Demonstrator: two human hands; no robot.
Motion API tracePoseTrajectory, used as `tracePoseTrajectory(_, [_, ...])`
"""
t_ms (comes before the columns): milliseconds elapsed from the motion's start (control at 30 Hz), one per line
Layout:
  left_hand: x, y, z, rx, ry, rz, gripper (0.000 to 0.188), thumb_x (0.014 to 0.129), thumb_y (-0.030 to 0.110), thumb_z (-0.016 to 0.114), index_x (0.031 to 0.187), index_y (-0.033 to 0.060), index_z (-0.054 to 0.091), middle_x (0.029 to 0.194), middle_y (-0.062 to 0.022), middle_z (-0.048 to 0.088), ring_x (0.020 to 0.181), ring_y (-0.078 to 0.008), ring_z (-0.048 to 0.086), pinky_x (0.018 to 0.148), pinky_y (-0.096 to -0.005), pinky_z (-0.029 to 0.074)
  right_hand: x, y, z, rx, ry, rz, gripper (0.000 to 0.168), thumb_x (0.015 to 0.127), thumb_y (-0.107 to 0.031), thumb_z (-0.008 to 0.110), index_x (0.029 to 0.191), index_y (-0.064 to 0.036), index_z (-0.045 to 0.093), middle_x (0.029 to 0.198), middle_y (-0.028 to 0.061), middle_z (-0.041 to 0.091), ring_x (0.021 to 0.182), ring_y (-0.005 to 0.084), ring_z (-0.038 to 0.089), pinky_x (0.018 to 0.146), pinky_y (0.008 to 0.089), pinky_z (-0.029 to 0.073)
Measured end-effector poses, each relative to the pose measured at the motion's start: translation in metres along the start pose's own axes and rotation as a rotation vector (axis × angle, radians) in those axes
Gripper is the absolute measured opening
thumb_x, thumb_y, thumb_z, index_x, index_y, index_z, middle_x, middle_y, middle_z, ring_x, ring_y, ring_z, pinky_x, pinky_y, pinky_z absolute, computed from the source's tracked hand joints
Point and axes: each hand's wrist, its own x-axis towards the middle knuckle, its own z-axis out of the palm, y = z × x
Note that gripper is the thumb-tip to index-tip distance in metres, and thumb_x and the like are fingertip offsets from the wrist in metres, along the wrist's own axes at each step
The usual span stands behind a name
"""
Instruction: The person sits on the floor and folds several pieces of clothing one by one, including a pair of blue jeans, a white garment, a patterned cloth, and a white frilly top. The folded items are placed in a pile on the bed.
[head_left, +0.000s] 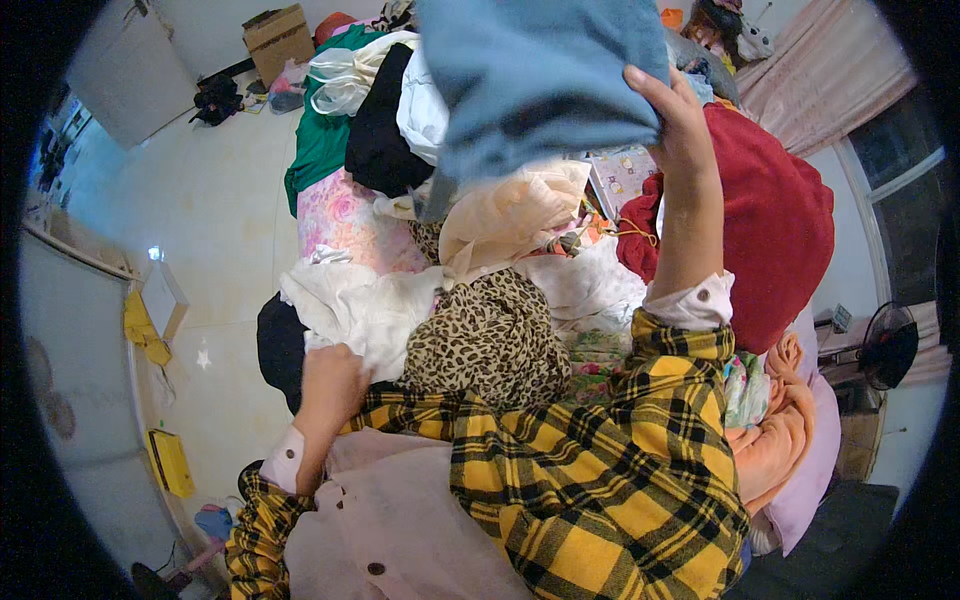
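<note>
Raised at the upper right, my right hand grips the edge of a blue cloth, its thumb on the near side. The cloth hangs over the heap and runs out of the top of the view. My left hand is low at the left, curled at the edge of a white garment; whether it holds the fabric cannot be told. A leopard-print cloth lies between my arms, with a cream cloth beyond it. A black garment lies left of the blue cloth.
A large dark red cloth is heaped at the right, above peach bedding. A green cloth hangs at the bed's far left. A cardboard box stands on the floor; a fan is at the far right.
</note>
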Motion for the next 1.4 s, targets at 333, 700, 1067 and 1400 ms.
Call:
tracePoseTrajectory(333, [-0.023, -0.005, 0.012, -0.291, 0.056, 0.051, 0.028, 0.076, 0.019, 0.074, 0.099, 0.0046, 0.067, 0.090, -0.0129, 0.060, 0.089, -0.0343, 0.057, 0.079, -0.0449, 0.044, -0.030, 0.186, -0.076, -1.497, -0.039, 0.469, 0.050, 0.082, -0.035, 0.069, 0.118, -0.001, 0.062, 0.099, 0.0212, 0.069, 0.087, 0.0314, 0.068, 0.078, 0.0379, 0.053])
tracePoseTrajectory(700, [-0.017, -0.020, 0.024, -0.336, 0.083, 0.126, 0.029, 0.076, 0.017, 0.074, 0.099, -0.0004, 0.065, 0.094, -0.0149, 0.060, 0.090, -0.0348, 0.056, 0.082, -0.0441, 0.043, -0.181, 0.232, -0.016, -1.637, -0.229, 0.637, 0.030, 0.077, -0.019, 0.068, 0.099, -0.005, 0.055, 0.086, 0.0184, 0.067, 0.084, 0.0377, 0.066, 0.069, 0.0475, 0.052])
tracePoseTrajectory(1067, [-0.032, -0.014, -0.007, -0.588, 0.331, 0.087, 0.068, 0.075, 0.024, 0.077, 0.134, 0.0009, 0.049, 0.136, -0.0203, 0.048, 0.129, -0.0364, 0.043, 0.108, -0.0399, 0.033, -0.151, 0.067, 0.243, -0.367, -0.287, -0.102, 0.028, 0.082, -0.010, 0.073, 0.108, -0.003, 0.065, 0.099, 0.0069, 0.068, 0.090, 0.0170, 0.064, 0.082, 0.0289, 0.049])
tracePoseTrajectory(1400, [-0.098, -0.117, 0.058, -1.289, 0.369, -0.237, 0.052, 0.089, 0.022, 0.063, 0.135, 0.0044, 0.047, 0.133, -0.0141, 0.051, 0.121, -0.0262, 0.050, 0.102, -0.0361, 0.041, -0.162, 0.094, 0.342, -0.068, -0.830, -0.193, 0.044, 0.085, -0.006, 0.065, 0.127, 0.000, 0.053, 0.118, 0.0147, 0.058, 0.109, 0.0289, 0.057, 0.092, 0.0373, 0.046])
